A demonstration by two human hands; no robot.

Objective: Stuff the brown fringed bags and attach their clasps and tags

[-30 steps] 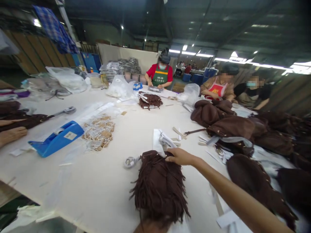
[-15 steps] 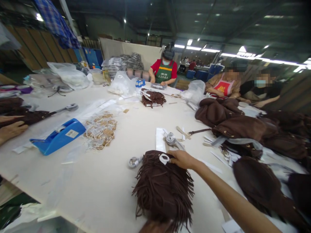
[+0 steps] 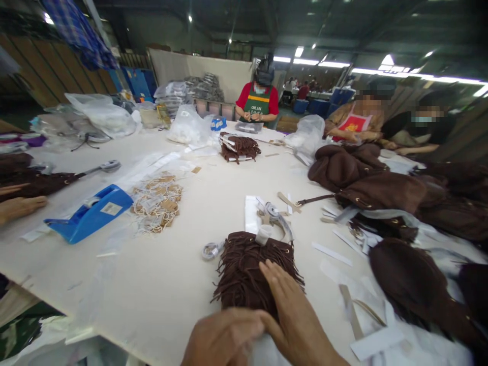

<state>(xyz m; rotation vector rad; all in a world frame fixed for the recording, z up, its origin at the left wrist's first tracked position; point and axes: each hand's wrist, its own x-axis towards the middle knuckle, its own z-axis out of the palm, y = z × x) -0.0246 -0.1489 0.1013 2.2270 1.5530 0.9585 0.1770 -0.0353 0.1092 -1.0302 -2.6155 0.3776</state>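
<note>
A dark brown fringed bag point(image 3: 247, 272) lies on the table in front of me, with a white band point(image 3: 263, 235) at its top edge and small metal eyelets along it. My right hand point(image 3: 295, 315) rests on the bag's right side, open, its fingers stretched out flat over the fringe. At the bag's lower end, my left hand point(image 3: 224, 335) is close to my right thumb; its fingers are blurred, and I cannot tell what they hold, if anything. Wrapped coiled straps point(image 3: 210, 251) sit beside the bag's top left, and another wrapped strap point(image 3: 271, 209) lies beyond it.
To the left stand a blue tape dispenser point(image 3: 91, 213) and a heap of tags with strings point(image 3: 157, 202). Brown bags point(image 3: 385, 190) are piled on the right among paper strips. Folded fringed pieces point(image 3: 239, 148) lie farther back. Co-workers sit around the table; another person's hand point(image 3: 23, 206) shows at left.
My right hand has let go of the bag's top edge and moved down onto its fringe. My left hand has come up into view at the lower end. The white ring now appears as an upright band.
</note>
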